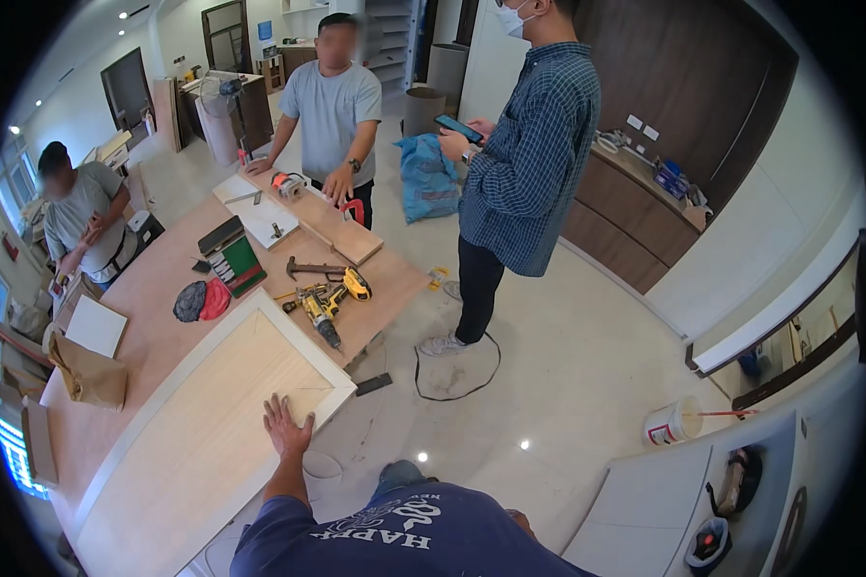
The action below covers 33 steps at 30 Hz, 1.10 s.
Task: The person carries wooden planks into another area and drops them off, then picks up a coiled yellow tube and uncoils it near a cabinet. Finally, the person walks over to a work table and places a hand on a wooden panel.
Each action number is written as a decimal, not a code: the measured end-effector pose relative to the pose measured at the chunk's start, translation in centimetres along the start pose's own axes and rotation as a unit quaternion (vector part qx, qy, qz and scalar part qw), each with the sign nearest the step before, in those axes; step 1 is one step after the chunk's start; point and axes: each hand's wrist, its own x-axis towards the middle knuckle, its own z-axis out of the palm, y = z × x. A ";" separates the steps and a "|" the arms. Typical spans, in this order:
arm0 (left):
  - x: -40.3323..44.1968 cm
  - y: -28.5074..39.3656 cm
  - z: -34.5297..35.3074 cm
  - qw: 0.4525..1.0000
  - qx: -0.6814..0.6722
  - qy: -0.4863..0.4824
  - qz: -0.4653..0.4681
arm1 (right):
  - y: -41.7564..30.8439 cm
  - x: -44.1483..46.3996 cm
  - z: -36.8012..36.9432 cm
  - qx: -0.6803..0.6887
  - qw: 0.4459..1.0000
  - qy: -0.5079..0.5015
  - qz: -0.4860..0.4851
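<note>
My left hand [289, 430] lies palm down with its fingers spread on a large pale wooden panel [216, 409] that has a whitish border. It holds nothing. The panel rests on a wide wooden worktable [173, 365]. Beyond the hand, near the table's right edge, are a yellow and black drill [321, 315], another yellow tool [356, 285] and a hammer [310, 270]. My right hand is out of view; only part of that arm shows beside my dark blue shirt.
A person in grey [342, 106] touches boards across the table. Another person [87, 216] stands at the left. A person in a checked shirt [529, 154] holds a phone. A black cable loop [498, 365] lies on the floor, with a white bucket [672, 421] at the right.
</note>
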 end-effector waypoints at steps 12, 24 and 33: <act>-0.1 0.1 -0.1 1.000 0.003 -0.006 -0.005 | -6.5 -3.0 -2.3 0.060 0.995 0.051 0.055; 0.1 0.2 -0.1 1.000 0.014 -0.012 -0.010 | 0.0 0.3 0.3 0.102 0.993 0.020 0.052; 0.0 0.2 -0.1 1.000 0.014 -0.011 -0.010 | -0.6 -0.1 0.0 0.103 0.992 0.014 0.066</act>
